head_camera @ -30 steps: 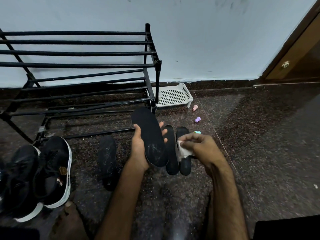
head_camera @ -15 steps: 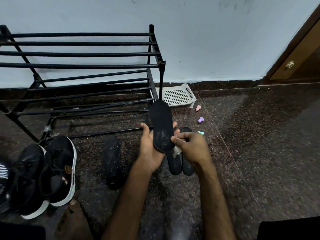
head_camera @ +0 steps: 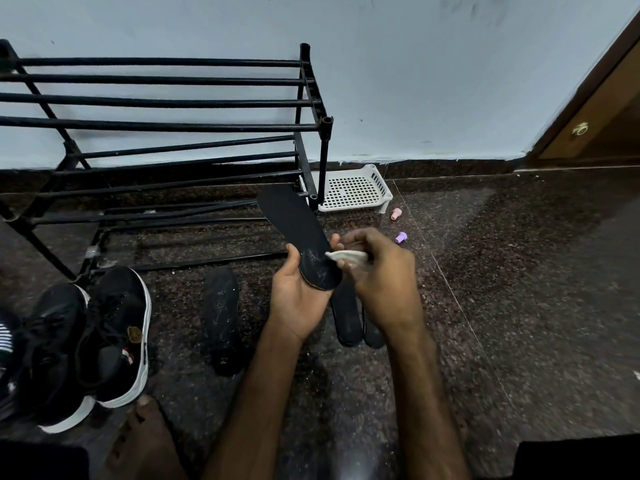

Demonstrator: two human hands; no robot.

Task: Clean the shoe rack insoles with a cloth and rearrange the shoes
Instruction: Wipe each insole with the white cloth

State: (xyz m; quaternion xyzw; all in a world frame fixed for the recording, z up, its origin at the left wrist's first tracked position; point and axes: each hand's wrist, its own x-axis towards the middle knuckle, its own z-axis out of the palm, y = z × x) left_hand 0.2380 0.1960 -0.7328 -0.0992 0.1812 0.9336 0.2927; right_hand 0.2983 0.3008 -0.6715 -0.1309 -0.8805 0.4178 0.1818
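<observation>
Standing at the far left on the dark speckled floor (head_camera: 519, 289), a pair of black shoes (head_camera: 104, 341) with white soles sits side by side, close to the near leg of the black metal shoe rack (head_camera: 166, 123). One shoe has a small brown badge on its tongue, too small to read. A bare foot (head_camera: 145, 438) lies just below the pair. The rack's bars run along the pale wall.

Right of the shoes, a spare insole (head_camera: 221, 317) lies flat on the floor, marked with pale scuffs.

Next comes the left hand (head_camera: 298, 296), which grasps the heel end of the held insole (head_camera: 298, 230), with the thumb on the left edge and the fingers curled behind. This insole tilts up and away to the left, its toe end in front of the rack's lower bars. Whitish dust shows near its heel.

Just right of it, the right hand (head_camera: 381, 271) pinches a folded white cloth (head_camera: 348, 257), whose tip touches the held insole's right edge near the heel. Beneath both hands, two more insoles (head_camera: 346, 323) lie side by side on the floor, partly hidden.

Farther back, a white perforated tray (head_camera: 353, 188) sits against the wall beside the rack's corner post. A pink cap (head_camera: 396, 213) and a purple cap (head_camera: 400, 237) lie on the floor nearby. A wooden door (head_camera: 606, 116) with a round knob (head_camera: 580, 129) closes the far right.
</observation>
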